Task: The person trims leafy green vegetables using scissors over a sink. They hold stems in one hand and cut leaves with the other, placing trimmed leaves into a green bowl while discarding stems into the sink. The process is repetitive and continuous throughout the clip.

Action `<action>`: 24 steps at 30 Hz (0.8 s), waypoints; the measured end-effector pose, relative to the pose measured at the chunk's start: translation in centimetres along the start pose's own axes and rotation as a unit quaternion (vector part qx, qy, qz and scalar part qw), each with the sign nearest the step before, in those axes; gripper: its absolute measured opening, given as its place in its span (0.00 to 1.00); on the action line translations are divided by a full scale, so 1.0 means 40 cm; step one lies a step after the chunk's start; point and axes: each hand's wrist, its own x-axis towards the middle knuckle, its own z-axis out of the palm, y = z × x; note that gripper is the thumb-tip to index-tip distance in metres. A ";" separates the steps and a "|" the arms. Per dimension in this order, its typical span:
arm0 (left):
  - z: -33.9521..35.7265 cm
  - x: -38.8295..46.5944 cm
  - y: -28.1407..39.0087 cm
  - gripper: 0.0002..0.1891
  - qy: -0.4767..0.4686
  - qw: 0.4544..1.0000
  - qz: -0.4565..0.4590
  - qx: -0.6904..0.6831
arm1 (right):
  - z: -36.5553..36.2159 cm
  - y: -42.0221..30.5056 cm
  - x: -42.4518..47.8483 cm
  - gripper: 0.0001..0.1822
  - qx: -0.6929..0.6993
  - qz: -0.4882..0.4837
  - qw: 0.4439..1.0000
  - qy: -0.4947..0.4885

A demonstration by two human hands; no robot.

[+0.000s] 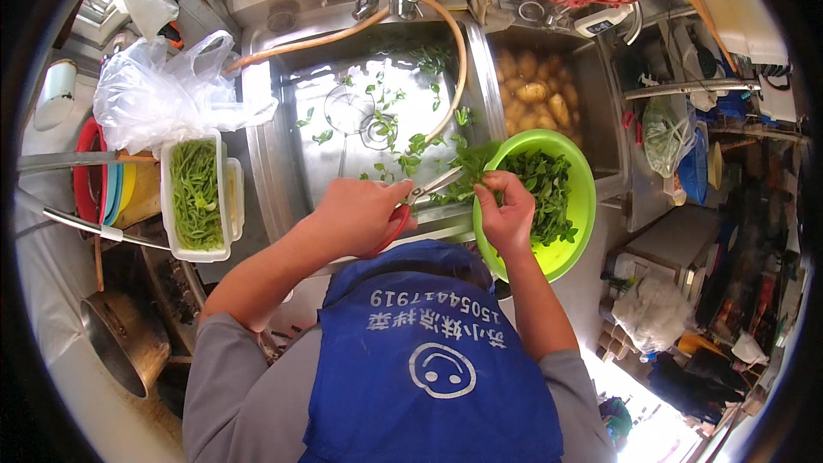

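My left hand (350, 215) grips red-handled scissors (434, 186) over the front edge of the steel sink. Their blades point right, towards a bunch of leafy greens (472, 164). My right hand (509, 209) pinches that bunch above the near-left rim of a lime-green bowl (582, 222). Inside the bowl lies a heap of dark green leaves (546, 186). Loose leafy sprigs (386, 125) are scattered in the left sink basin (299, 170); a wire strainer (347, 109) also seems to lie there. Whether the blades touch the stems is hard to tell.
Potatoes (530, 93) fill much of the right basin. An orange hose (460, 58) curves from the faucet (395, 0) into the left basin. To the left stand a white container of cut green strips (196, 196) and clear plastic bags (151, 93). A metal pot (125, 341) sits lower left.
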 end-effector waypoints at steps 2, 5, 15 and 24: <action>-0.032 0.004 -0.002 0.29 -0.048 0.999 0.005 0.020 | -0.007 0.004 0.004 0.05 0.007 -0.003 1.000 -0.028; -0.076 0.022 -0.019 0.30 -0.119 0.992 0.032 0.027 | -0.020 0.031 0.008 0.05 0.042 -0.002 0.996 -0.077; -0.049 0.086 -0.122 0.30 -0.219 0.945 0.119 -0.212 | -0.022 0.057 0.023 0.06 0.227 0.117 0.959 -0.119; 0.016 0.074 -0.110 0.28 -0.221 0.917 0.022 -0.332 | -0.018 0.080 0.023 0.05 0.260 0.159 0.945 -0.120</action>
